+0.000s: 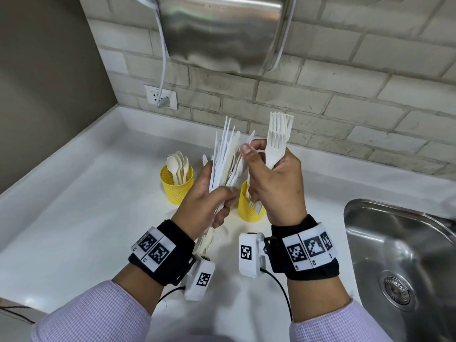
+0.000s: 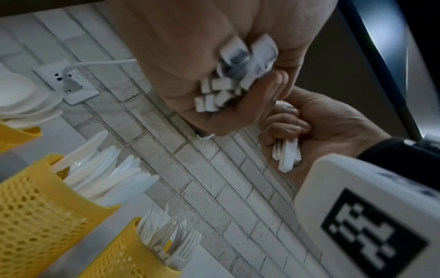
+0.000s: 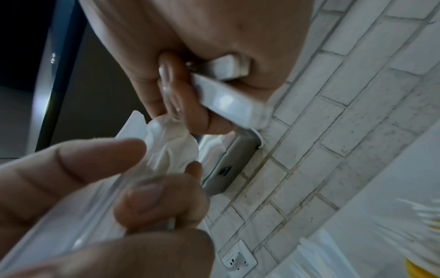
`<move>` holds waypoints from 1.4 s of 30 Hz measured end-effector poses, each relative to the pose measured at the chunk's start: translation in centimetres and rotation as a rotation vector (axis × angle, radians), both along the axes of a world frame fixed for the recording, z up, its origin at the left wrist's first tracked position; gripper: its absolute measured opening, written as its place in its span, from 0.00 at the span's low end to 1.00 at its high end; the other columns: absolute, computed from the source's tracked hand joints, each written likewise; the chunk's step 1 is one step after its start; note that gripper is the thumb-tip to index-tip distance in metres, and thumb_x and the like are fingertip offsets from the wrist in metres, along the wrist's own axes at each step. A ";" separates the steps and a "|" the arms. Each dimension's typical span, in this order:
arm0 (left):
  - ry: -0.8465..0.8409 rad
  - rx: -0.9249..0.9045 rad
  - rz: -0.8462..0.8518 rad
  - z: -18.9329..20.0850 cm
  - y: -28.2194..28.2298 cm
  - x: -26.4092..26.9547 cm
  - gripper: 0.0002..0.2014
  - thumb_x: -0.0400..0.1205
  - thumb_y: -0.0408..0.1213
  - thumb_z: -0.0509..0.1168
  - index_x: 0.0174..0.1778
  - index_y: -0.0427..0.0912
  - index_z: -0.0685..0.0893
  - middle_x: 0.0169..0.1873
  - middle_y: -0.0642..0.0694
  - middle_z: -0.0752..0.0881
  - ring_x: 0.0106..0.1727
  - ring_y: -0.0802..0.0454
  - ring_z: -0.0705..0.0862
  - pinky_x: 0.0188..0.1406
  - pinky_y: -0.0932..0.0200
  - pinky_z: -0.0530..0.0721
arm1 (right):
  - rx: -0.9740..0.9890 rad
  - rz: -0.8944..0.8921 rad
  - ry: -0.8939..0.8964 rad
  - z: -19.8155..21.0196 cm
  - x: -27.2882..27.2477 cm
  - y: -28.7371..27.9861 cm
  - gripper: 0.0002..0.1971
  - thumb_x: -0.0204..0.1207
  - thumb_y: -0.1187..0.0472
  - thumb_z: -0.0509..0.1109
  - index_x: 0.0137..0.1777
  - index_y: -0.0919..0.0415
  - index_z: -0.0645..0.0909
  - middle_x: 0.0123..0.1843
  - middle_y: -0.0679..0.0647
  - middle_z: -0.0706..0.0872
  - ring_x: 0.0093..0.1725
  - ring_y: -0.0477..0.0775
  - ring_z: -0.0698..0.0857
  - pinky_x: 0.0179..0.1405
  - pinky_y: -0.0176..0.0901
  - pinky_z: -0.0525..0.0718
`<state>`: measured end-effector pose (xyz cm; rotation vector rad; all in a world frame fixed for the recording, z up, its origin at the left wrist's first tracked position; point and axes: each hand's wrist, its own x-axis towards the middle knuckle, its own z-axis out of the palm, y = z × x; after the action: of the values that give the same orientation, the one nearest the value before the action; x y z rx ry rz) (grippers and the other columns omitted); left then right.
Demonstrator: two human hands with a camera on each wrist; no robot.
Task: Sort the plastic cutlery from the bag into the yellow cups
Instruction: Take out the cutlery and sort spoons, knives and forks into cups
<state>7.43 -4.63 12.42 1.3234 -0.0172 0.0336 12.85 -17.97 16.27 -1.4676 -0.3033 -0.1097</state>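
At centre frame the left hand gripped a fanned bundle of mixed cutlery while the right hand clutched a stack of forks, its thumb and forefinger apparently teasing another piece free, best drawn straight out before dropping into the fork cup below.

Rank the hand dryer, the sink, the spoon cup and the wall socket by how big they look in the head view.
1. Hand dryer, largest, though cut off at the top.
2. Sink, cut off at the right edge and nearer the camera, so this ranking is unsure.
3. Spoon cup.
4. Wall socket, smallest.
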 end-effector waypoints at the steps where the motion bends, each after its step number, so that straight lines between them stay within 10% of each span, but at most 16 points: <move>1: -0.005 -0.020 -0.017 0.0 0.0 0.0 0.17 0.79 0.38 0.67 0.64 0.53 0.78 0.32 0.37 0.72 0.19 0.49 0.65 0.20 0.63 0.63 | 0.009 -0.008 0.004 0.0 0.1 0.0 0.11 0.80 0.55 0.77 0.50 0.63 0.84 0.25 0.39 0.81 0.22 0.38 0.79 0.36 0.38 0.74; 12: -0.079 0.041 0.045 0.1 -0.2 0.4 0.16 0.86 0.41 0.66 0.61 0.32 0.75 0.31 0.42 0.81 0.19 0.50 0.69 0.17 0.64 0.63 | 0.118 -0.083 0.031 -0.1 0.1 0.0 0.07 0.79 0.58 0.73 0.48 0.62 0.84 0.23 0.53 0.76 0.18 0.54 0.70 0.24 0.41 0.72; 17: -0.216 0.475 0.305 -0.3 -0.2 0.6 0.13 0.84 0.40 0.72 0.62 0.49 0.80 0.43 0.57 0.89 0.40 0.57 0.88 0.37 0.61 0.84 | 0.054 -0.160 0.005 -0.5 0.2 0.0 0.06 0.78 0.55 0.73 0.52 0.52 0.88 0.25 0.45 0.80 0.24 0.52 0.76 0.35 0.48 0.77; 21: -0.282 0.853 0.495 -1.1 0.7 0.6 0.19 0.81 0.45 0.73 0.65 0.57 0.74 0.44 0.57 0.88 0.42 0.54 0.85 0.36 0.60 0.81 | 0.120 -0.235 -0.008 0.4 0.0 -0.7 0.10 0.77 0.56 0.71 0.56 0.52 0.88 0.23 0.50 0.74 0.22 0.54 0.70 0.31 0.50 0.74; 28: -0.317 1.063 0.607 -1.3 0.5 0.5 0.21 0.80 0.46 0.72 0.65 0.57 0.71 0.44 0.51 0.91 0.40 0.41 0.88 0.35 0.52 0.85 | 0.016 -0.080 -0.190 2.5 -1.8 -1.2 0.09 0.81 0.63 0.74 0.60 0.57 0.86 0.25 0.47 0.75 0.23 0.51 0.73 0.30 0.40 0.74; 34: -0.314 1.182 0.650 -1.1 0.6 0.6 0.27 0.76 0.35 0.76 0.65 0.54 0.70 0.45 0.49 0.91 0.37 0.39 0.87 0.33 0.59 0.75 | -0.181 -0.056 -0.215 2.1 -2.3 -0.8 0.11 0.75 0.60 0.82 0.56 0.56 0.90 0.42 0.36 0.92 0.42 0.36 0.90 0.46 0.29 0.83; 42: -0.326 1.215 0.686 -1.4 -0.1 0.7 0.31 0.75 0.32 0.77 0.69 0.52 0.69 0.53 0.46 0.91 0.42 0.39 0.90 0.33 0.58 0.79 | -0.474 -0.315 -0.316 0.9 -2.3 0.7 0.12 0.72 0.46 0.80 0.40 0.54 0.86 0.28 0.47 0.87 0.28 0.46 0.86 0.31 0.45 0.85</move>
<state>8.15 -4.68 11.03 2.4620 0.1648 0.9469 10.57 -17.32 17.20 -1.9654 -0.3667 -0.5582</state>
